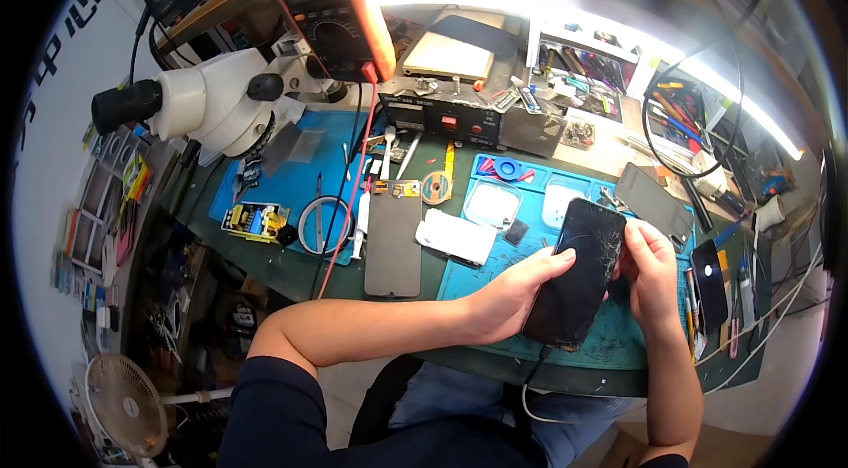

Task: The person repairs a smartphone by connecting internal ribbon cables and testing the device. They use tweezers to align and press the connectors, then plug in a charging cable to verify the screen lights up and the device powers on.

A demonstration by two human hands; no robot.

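A black smartphone (pixel 572 278) with a dark screen is held up over the blue work mat (pixel 477 313). Cracks spread along its right side and lower edge. My left hand (pixel 517 291) grips its left side, thumb on the front and the other fingers behind. At the upper right edge, my right hand (pixel 649 269) has its fingers bent against the phone; part of them is hidden. A charging cable (pixel 535 366) is plugged into the bottom end and hangs toward my lap. Just left of the mat lie a white case-like piece (pixel 455 236) and a grey phone-sized panel (pixel 393 243).
A white microscope (pixel 212 101) and an orange multimeter (pixel 331 13) stand at the back left. Behind the mat sits a black power unit (pixel 442 121). Another phone (pixel 654 203) lies at the right, near a dark phone-shaped piece (pixel 709 285) and several hand tools. Red and black leads cross the bench.
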